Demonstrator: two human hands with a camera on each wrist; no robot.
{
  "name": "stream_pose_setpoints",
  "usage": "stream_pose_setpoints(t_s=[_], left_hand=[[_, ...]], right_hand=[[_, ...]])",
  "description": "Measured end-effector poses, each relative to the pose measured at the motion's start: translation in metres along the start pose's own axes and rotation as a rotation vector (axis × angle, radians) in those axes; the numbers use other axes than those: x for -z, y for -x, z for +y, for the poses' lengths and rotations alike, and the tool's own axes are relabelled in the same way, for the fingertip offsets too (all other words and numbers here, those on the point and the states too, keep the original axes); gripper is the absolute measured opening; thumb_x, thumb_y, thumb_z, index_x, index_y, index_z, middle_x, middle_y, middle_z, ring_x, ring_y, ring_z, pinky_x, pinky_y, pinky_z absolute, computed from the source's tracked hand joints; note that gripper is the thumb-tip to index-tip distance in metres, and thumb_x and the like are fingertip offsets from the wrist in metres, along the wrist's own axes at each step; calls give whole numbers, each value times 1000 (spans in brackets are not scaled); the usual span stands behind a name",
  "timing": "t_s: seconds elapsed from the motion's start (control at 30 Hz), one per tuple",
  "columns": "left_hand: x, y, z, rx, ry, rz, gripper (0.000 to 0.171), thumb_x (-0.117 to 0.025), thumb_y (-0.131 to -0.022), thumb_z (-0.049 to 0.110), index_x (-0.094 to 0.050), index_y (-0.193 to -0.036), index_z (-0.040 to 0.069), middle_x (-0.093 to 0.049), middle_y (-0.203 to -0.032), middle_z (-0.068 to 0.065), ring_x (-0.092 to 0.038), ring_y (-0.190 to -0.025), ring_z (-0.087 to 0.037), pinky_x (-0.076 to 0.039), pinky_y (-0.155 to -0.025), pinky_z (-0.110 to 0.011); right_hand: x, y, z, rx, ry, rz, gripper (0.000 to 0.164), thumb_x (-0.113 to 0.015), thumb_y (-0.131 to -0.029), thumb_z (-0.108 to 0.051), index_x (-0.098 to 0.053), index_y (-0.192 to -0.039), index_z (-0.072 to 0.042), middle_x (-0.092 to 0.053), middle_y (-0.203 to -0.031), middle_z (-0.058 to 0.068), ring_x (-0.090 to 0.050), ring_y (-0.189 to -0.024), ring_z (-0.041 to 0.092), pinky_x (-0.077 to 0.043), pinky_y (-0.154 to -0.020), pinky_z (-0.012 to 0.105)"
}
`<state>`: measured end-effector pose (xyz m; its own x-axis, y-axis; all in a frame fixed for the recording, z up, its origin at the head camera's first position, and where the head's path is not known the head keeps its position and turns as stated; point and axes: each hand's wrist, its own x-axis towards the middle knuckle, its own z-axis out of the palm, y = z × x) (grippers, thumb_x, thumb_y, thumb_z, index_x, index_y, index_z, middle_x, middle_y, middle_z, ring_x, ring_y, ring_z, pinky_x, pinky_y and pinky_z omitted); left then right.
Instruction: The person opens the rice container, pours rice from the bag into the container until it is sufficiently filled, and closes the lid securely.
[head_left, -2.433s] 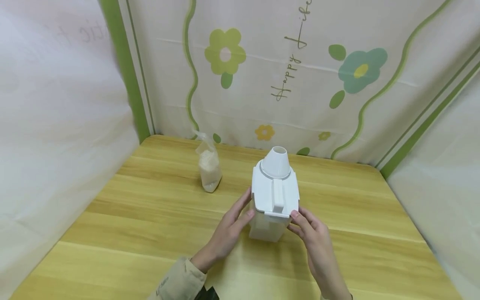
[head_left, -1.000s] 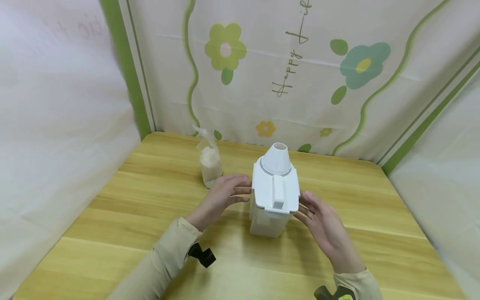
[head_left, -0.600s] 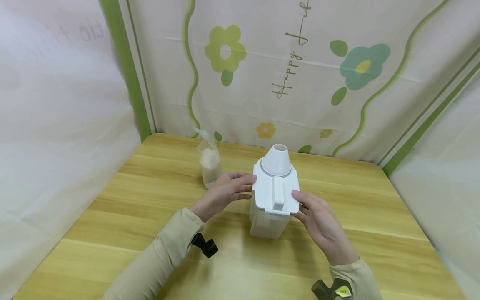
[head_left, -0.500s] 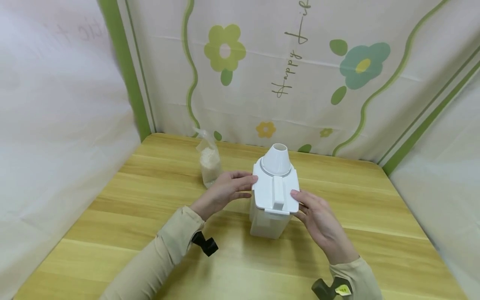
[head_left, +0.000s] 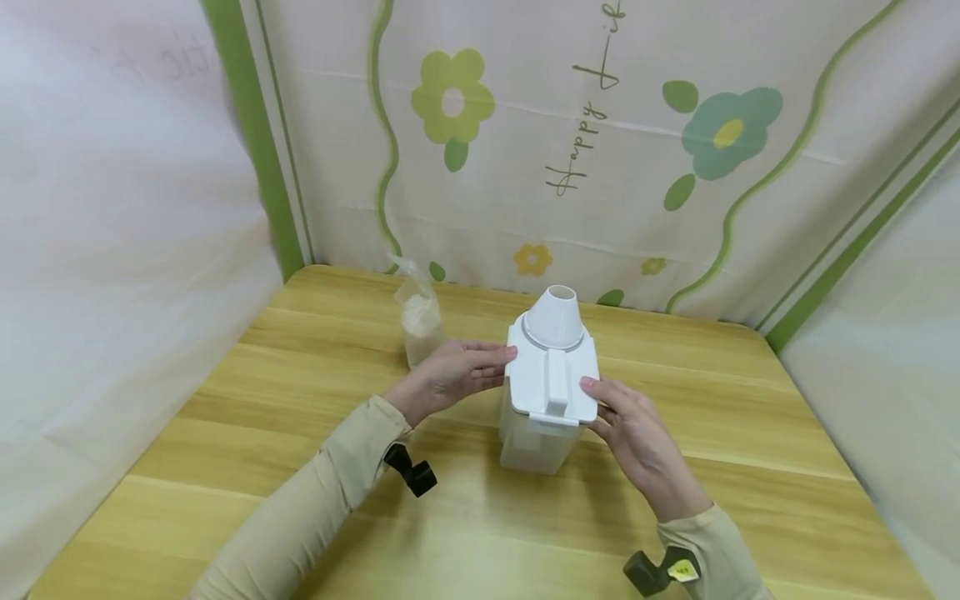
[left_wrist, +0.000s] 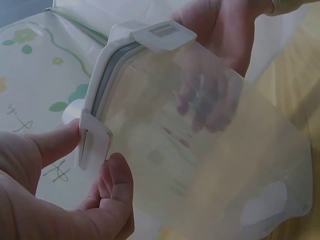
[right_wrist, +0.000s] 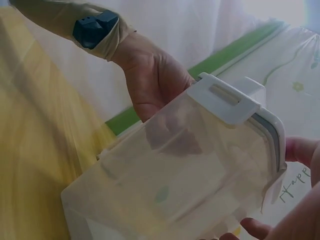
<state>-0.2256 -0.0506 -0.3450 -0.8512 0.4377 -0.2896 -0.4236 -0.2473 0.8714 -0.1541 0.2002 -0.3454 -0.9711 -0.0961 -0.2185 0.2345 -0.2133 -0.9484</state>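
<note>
A translucent storage container (head_left: 534, 448) with a white lid (head_left: 528, 379) stands upright on the wooden table. The lid carries a white cone-shaped cup (head_left: 555, 321) and a raised handle (head_left: 556, 383). My left hand (head_left: 453, 375) has its thumb on the lid's left edge. In the left wrist view, its curled fingers sit under the side latch (left_wrist: 95, 145). On the opposite side, my right hand (head_left: 641, 437) pinches the lid edge, thumb on top and fingers below. The front latch (right_wrist: 220, 102) lies against the wall in the right wrist view.
A clear bag of white grains (head_left: 422, 325), tied at the top, stands behind my left hand. The wooden table (head_left: 247, 433) ends at a printed curtain (head_left: 487, 217) at the back. Pale fabric hangs at both sides.
Both hands let go of the container's front corners and shifted back along its sides. The thumbs then came onto the lid edges, with the fingers below. The container stays in place.
</note>
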Motion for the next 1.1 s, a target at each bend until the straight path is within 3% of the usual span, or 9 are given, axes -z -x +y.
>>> stream_pose_setpoints(t_s=[0.2, 0.47, 1.1], left_hand=[[-1, -3, -1, 35, 68, 23, 40, -73, -90, 9, -59, -123, -10, -67, -103, -13, -65, -86, -19, -53, -90, -33], [-1, -3, -6, 46, 116, 35, 26, -71, -92, 8, -66, -112, -7, -68, -97, -11, -63, -82, -17, -55, -83, -28], [2, -11, -8, 90, 196, -32, 16, -66, -95, 5, -62, -108, -3, -65, -98, -10, -60, -85, -16, -52, -79, -23]], right_hand=[[3, 0, -1, -13, 3, -3, 31, -62, -96, -18, -53, -117, 4, -59, -107, 7, -55, -99, 20, -49, -87, 32], [3, 0, 5, 4, -50, 39, 20, -64, -95, -16, -64, -109, -1, -64, -103, 5, -60, -95, 19, -51, -86, 31], [1, 1, 5, 18, -50, 42, 19, -63, -95, -14, -63, -107, -1, -64, -100, 5, -60, -92, 17, -50, -84, 29]])
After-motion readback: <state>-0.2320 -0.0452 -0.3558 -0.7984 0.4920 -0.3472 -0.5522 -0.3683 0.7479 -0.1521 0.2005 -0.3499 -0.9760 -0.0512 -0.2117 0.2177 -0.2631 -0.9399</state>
